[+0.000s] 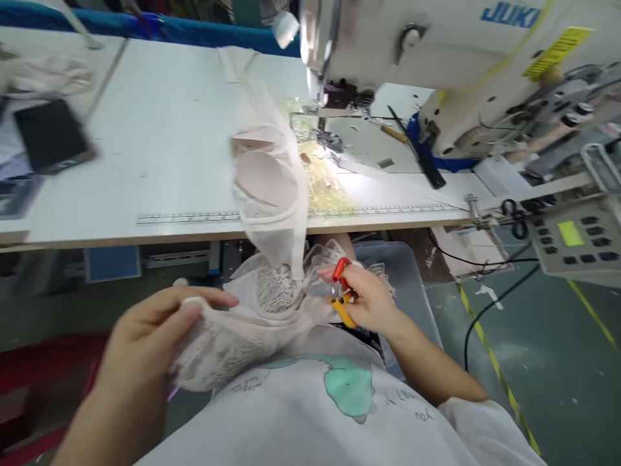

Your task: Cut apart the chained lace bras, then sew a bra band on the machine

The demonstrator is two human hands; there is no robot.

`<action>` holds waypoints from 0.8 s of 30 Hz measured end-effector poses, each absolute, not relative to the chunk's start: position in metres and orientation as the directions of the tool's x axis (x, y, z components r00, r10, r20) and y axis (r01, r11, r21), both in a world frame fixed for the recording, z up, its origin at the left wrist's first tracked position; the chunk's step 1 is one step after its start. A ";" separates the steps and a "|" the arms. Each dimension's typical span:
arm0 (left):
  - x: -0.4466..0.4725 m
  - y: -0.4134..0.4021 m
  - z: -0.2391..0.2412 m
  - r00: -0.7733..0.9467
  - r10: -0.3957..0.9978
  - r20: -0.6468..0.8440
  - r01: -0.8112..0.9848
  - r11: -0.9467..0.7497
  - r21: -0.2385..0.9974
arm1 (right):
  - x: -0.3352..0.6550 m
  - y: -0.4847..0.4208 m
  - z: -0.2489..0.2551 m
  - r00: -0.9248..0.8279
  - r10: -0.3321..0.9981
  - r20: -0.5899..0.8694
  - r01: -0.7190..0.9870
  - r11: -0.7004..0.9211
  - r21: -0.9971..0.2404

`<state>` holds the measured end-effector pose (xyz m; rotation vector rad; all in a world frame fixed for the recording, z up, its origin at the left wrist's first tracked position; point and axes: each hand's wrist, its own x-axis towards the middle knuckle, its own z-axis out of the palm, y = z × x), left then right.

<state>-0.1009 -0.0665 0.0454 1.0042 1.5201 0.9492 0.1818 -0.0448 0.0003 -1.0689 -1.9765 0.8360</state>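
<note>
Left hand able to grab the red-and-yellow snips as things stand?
Probably not: the left hand is pinching the pale lace garment, and the right hand holds the snips.

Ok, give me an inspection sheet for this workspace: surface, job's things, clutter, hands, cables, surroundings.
Surface: white table, ruler along its front edge.
Job's things: pale bra draped over that edge; pale lace; red-and-yellow snips.
Clutter: dark pad at left; wooden-handled tool and black tool by the machine.
Hands: left hand pinches the lace; right hand holds the snips.
Cables: black cable below the panel.
Surroundings: bin below table level; yellow floor tape.
</note>
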 end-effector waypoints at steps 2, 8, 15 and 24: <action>-0.093 -0.063 0.047 -0.077 0.935 -0.345 0.068 0.350 0.934 | 0.160 -0.047 0.000 -0.523 0.794 0.309 0.331 0.524 -0.785; -0.076 -0.058 0.050 -0.081 0.887 -0.454 -0.142 0.441 0.886 | 0.111 -0.053 -0.012 -0.688 0.607 0.398 0.315 0.744 -0.590; -0.090 -0.052 0.031 -0.162 0.805 -0.570 -0.184 0.543 0.819 | 0.104 -0.052 -0.023 -0.573 0.641 0.510 0.437 0.766 -0.472; -0.119 -0.054 0.022 -0.352 0.805 -0.478 -0.151 0.455 0.878 | 0.116 -0.054 -0.006 -0.610 0.661 0.437 0.204 0.664 -0.720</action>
